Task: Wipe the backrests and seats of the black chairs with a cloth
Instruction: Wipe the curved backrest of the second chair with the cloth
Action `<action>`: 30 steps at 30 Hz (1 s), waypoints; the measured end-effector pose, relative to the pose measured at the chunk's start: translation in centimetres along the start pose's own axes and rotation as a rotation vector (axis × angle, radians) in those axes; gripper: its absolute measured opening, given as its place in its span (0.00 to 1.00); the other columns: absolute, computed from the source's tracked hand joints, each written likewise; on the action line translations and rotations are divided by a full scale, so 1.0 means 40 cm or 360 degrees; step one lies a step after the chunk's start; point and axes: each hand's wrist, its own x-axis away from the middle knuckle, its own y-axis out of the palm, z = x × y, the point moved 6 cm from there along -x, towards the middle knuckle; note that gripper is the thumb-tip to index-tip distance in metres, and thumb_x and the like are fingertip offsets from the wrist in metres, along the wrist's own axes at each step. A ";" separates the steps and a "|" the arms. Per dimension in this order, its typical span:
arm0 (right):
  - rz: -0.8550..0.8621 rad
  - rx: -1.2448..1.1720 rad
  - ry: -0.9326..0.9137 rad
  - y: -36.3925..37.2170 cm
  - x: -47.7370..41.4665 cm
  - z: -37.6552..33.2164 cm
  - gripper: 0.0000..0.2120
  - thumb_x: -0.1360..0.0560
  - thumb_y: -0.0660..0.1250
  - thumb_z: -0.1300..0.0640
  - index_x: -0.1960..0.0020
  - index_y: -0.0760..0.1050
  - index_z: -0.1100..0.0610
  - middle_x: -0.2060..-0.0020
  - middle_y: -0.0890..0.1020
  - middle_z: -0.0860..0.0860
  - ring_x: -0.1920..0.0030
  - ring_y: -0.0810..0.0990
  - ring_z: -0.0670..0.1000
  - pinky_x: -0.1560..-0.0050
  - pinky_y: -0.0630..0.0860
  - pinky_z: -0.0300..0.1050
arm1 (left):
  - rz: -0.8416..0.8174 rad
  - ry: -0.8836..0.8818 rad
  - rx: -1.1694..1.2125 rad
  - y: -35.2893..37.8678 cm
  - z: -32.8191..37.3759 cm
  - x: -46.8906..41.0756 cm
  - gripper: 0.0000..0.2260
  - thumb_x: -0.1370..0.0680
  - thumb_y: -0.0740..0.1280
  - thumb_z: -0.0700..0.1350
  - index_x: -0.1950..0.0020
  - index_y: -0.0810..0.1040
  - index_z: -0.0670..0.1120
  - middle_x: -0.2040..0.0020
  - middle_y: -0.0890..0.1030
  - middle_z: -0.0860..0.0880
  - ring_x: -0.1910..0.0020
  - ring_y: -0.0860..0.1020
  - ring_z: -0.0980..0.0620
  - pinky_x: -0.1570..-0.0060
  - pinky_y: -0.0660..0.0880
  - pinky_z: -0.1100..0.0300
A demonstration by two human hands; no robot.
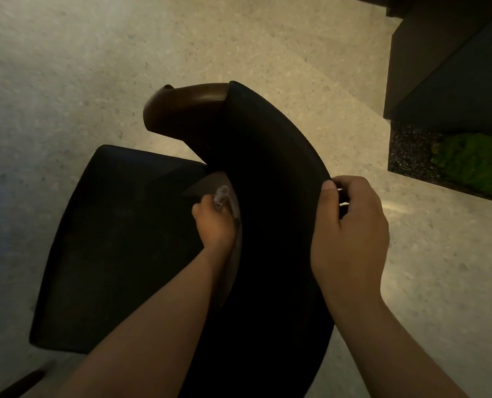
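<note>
Head view, chair: a black chair point(267, 196) seen from above, its curved backrest point(279, 173) sweeping from the upper middle down to the bottom edge, the seat point(118, 248) spreading to the left of it.
Armrest: a brown wooden armrest point(181, 107) curls off the top end of the backrest, glossy under the light.
Left hand: the left hand point(214, 222) is closed around a small pale cloth point(223, 196), bunched up and pressed against the inner face of the backrest, just above where the backrest meets the seat.
Right hand: the right hand point(351, 225) grips the outer rim of the backrest, thumb on the top edge, fingers curled over the far side.
Forearms: both bare forearms reach in from the bottom, one on either side of the backrest.
Floor: a pale speckled floor point(124, 67) lies all around the chair.
Upper right: a dark cabinet or box point(445, 58) stands on the floor, with a patch of green moss-like stuff point(474, 162) in a dark speckled bed beside it, well apart from the chair.
Lower left corner: a dark thin shape on the floor, too dim to tell what it is.
</note>
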 end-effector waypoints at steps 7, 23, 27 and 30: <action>-0.0094 0.0032 0.0037 -0.001 -0.004 -0.003 0.11 0.19 0.55 0.49 0.43 0.74 0.52 0.53 0.76 0.44 0.57 0.73 0.39 0.61 0.64 0.27 | 0.0086 0.0574 0.0216 -0.066 0.201 0.078 0.03 0.19 0.63 0.49 0.46 0.72 0.52 0.47 0.69 0.57 0.54 0.74 0.66 0.56 0.70 0.75; -0.0305 0.0231 -0.0069 0.064 -0.124 -0.054 0.15 0.18 0.53 0.48 0.52 0.74 0.55 0.62 0.78 0.49 0.62 0.75 0.49 0.62 0.69 0.46 | 0.0242 0.1005 0.0183 -0.051 0.470 0.136 0.08 0.21 0.66 0.53 0.48 0.74 0.50 0.46 0.70 0.51 0.51 0.74 0.59 0.47 0.75 0.65; -0.0305 0.0276 -0.0080 0.068 -0.123 -0.053 0.15 0.18 0.53 0.48 0.51 0.74 0.54 0.62 0.77 0.48 0.63 0.74 0.47 0.62 0.70 0.46 | 0.0348 0.1055 -0.0148 -0.020 0.468 0.098 0.11 0.22 0.66 0.53 0.47 0.74 0.47 0.47 0.71 0.48 0.51 0.75 0.50 0.51 0.77 0.52; -0.0289 0.0290 -0.0087 0.069 -0.124 -0.053 0.15 0.18 0.53 0.47 0.50 0.75 0.53 0.61 0.78 0.47 0.62 0.76 0.47 0.60 0.75 0.47 | 0.0434 0.0956 -0.0049 -0.026 0.448 0.076 0.10 0.21 0.65 0.53 0.47 0.74 0.46 0.47 0.71 0.49 0.52 0.76 0.52 0.50 0.78 0.53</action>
